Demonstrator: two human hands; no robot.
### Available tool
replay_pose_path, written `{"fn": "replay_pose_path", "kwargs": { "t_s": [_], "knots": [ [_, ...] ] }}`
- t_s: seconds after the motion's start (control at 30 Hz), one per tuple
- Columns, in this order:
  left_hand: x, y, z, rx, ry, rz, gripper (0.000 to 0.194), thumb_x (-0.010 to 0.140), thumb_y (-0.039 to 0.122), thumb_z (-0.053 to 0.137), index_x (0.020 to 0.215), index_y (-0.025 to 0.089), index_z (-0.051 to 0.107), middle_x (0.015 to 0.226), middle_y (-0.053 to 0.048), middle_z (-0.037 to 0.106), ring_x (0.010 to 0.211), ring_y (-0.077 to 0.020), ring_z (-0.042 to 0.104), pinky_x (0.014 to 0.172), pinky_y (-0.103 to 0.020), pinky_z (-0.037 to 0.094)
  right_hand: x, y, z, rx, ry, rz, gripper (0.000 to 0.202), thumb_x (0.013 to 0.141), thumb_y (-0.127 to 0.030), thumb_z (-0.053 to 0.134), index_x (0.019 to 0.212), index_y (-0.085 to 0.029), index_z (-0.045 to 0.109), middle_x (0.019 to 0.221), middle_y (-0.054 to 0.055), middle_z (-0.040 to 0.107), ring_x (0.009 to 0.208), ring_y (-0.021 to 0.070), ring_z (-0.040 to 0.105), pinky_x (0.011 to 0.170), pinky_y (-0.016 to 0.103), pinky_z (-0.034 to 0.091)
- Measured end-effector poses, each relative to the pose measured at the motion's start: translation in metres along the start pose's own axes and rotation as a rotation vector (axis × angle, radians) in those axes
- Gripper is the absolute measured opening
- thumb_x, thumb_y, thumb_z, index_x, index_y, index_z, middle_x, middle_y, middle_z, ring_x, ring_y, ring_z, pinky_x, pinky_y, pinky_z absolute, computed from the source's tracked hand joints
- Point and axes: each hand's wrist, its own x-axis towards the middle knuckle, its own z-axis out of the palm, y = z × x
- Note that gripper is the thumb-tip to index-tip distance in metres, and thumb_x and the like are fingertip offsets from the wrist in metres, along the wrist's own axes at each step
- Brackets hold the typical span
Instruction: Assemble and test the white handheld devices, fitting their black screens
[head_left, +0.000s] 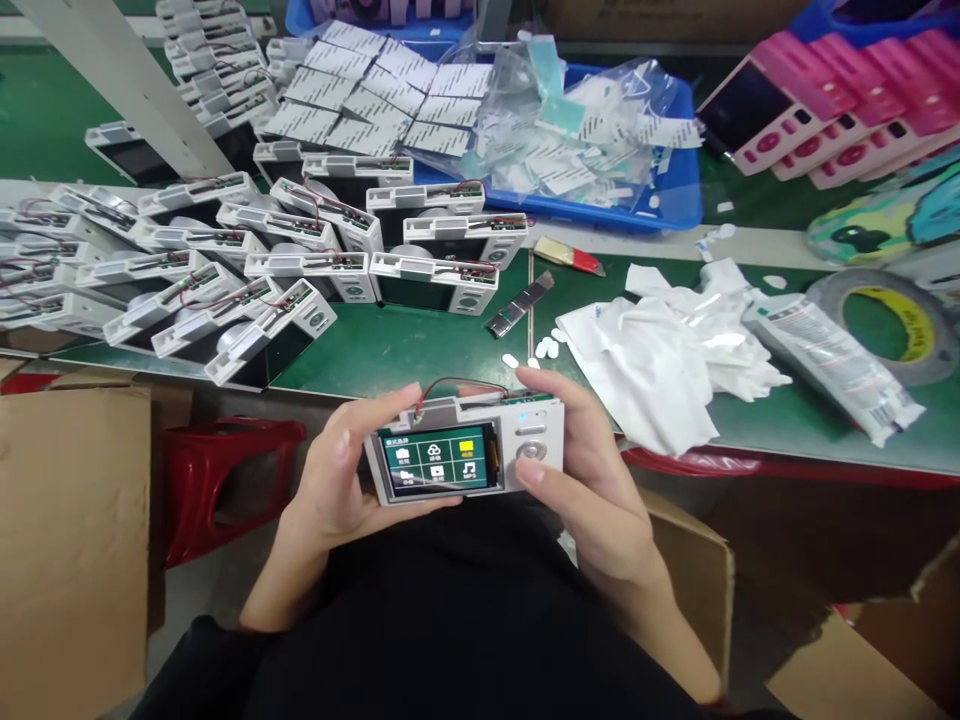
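Note:
A white camera (pixel 442 462) with its top open is held between both hands in front of the body. Its lit screen shows a menu of six icons, one of them yellow, and a red and black wire loops over its top. My left hand (pixel 341 470) grips the camera's left end, thumb along the top edge. Around the right end is my right hand (pixel 592 480), its thumb on the round button pad and its index finger at the top corner. Many similar open white cameras (pixel 435 285) stand in rows on the green table (pixel 337 350).
Behind are a blue tray (pixel 675 200) of plastic scraps and white labels (pixel 375 90). Pink cameras (pixel 772 110), a white cloth (pixel 652 360), a tape roll (pixel 892 320) and a metal blade (pixel 520 303) lie rightward. A red stool (pixel 225 480) and cardboard boxes (pixel 71 540) stand below.

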Motion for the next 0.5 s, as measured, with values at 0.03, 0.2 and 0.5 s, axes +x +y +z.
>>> {"fn": "replay_pose_path", "kwargs": {
  "t_s": [0.03, 0.2, 0.5],
  "knots": [
    [0.0002, -0.0005, -0.0002, -0.001, -0.027, 0.024, 0.140, 0.069, 0.032, 0.102, 0.170, 0.044, 0.006, 0.152, -0.012, 0.064, 0.118, -0.0291, 0.078, 0.097, -0.048, 0.068, -0.0001, 0.0003, 0.0000, 0.000, 0.002, -0.003, 0.049, 0.107, -0.029, 0.060, 0.149, -0.052, 0.050, 0.149, -0.006, 0.066, 0.133, 0.0238, 0.067, 0.110, 0.046, 0.060],
    [0.0024, 0.0022, -0.0026, 0.017, -0.043, 0.022, 0.138, 0.070, 0.033, 0.102, 0.170, 0.042, 0.007, 0.152, -0.012, 0.063, 0.123, -0.0303, 0.076, 0.098, -0.047, 0.067, -0.0020, -0.0005, -0.0009, 0.004, 0.027, -0.003, 0.043, 0.109, -0.035, 0.054, 0.150, -0.049, 0.053, 0.148, -0.004, 0.068, 0.136, 0.0248, 0.065, 0.116, 0.050, 0.056],
    [0.0018, 0.0072, 0.0027, -0.030, -0.021, -0.138, 0.102, 0.072, 0.042, 0.099, 0.158, 0.034, 0.044, 0.136, -0.010, 0.074, 0.108, -0.0291, 0.081, 0.101, -0.050, 0.067, 0.0001, 0.0048, 0.0046, 0.040, 0.116, -0.016, 0.038, 0.106, -0.032, 0.060, 0.142, -0.044, 0.058, 0.135, -0.003, 0.074, 0.124, 0.0229, 0.072, 0.106, 0.044, 0.062]
  ]
}}
